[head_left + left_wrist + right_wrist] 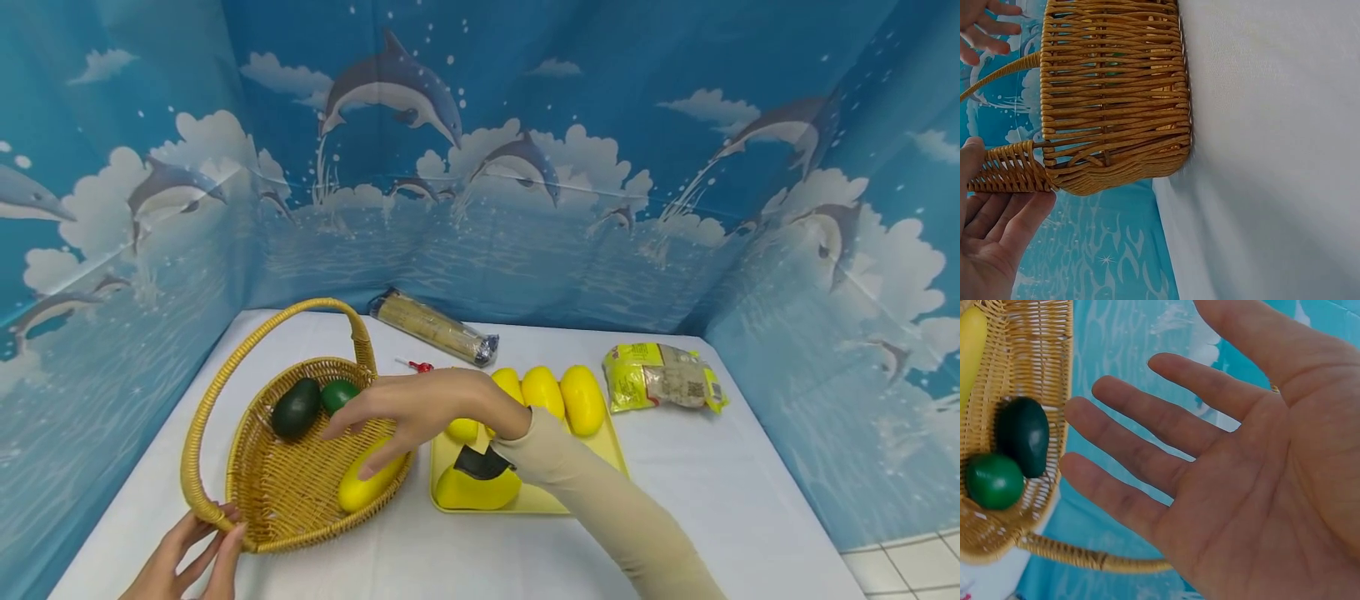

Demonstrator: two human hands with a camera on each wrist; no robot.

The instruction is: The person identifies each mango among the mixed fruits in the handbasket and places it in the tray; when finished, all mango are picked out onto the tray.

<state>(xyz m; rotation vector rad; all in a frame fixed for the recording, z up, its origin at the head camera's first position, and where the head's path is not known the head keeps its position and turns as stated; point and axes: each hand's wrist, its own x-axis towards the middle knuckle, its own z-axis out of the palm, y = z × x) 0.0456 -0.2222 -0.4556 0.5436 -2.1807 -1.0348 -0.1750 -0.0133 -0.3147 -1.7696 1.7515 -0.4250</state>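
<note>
A wicker basket [288,500] with a tall handle [198,433] stands at the left of the table. My left hand [191,554] holds the near foot of that handle, thumb on one side and fingers on the other, as the left wrist view [1007,169] also shows. Above the basket's right side hovers my right hand [420,408], fingers spread and palm bare in the right wrist view. Below its fingers a yellow mango [358,490] lies in the basket. A dark green avocado [296,408] and a rounder green fruit [995,481] lie at the basket's far side.
Right of the basket, a yellow tray [543,500] bears several yellow mangoes [582,400], partly hidden by my right arm. Behind are a long clear-wrapped pack [431,325] and a red lollipop [422,367]. A yellow bag [660,379] lies back right. Dolphin-print curtains [480,250] enclose the table.
</note>
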